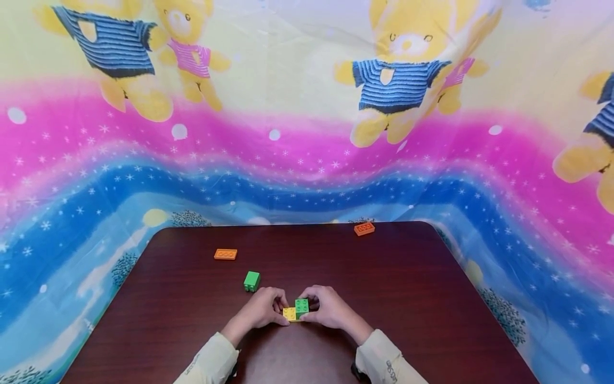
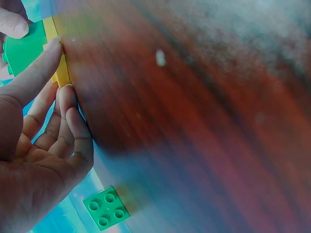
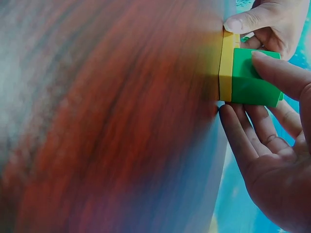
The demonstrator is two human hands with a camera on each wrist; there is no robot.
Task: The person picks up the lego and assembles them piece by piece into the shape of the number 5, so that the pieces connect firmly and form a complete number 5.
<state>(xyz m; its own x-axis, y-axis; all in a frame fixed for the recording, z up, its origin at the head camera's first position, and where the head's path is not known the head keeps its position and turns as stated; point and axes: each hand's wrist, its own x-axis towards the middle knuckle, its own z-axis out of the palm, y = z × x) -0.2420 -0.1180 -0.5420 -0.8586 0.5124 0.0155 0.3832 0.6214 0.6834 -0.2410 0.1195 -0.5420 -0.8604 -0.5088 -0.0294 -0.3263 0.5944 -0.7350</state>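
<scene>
A flat yellow toy brick [image 1: 289, 313] lies on the table close to the near edge, its left studs showing. On its right half sits a taller green toy brick [image 1: 301, 305], upright and flush against the yellow one in the right wrist view. My left hand [image 1: 265, 308] pinches the yellow brick's left end between thumb and fingers. The green brick is held at its sides by my right hand [image 1: 331, 308], thumb on the near face [image 3: 255, 77]. Left of both hands lies a second green brick [image 1: 251, 281], its studs [image 2: 107, 208] turned toward the left wrist camera.
An orange flat brick [image 1: 225, 254] lies at the back left of the dark wooden table [image 1: 408, 282]. Another orange brick [image 1: 364, 229] lies at the far edge, right of centre. A printed bear curtain [image 1: 297, 144] hangs behind and around the table.
</scene>
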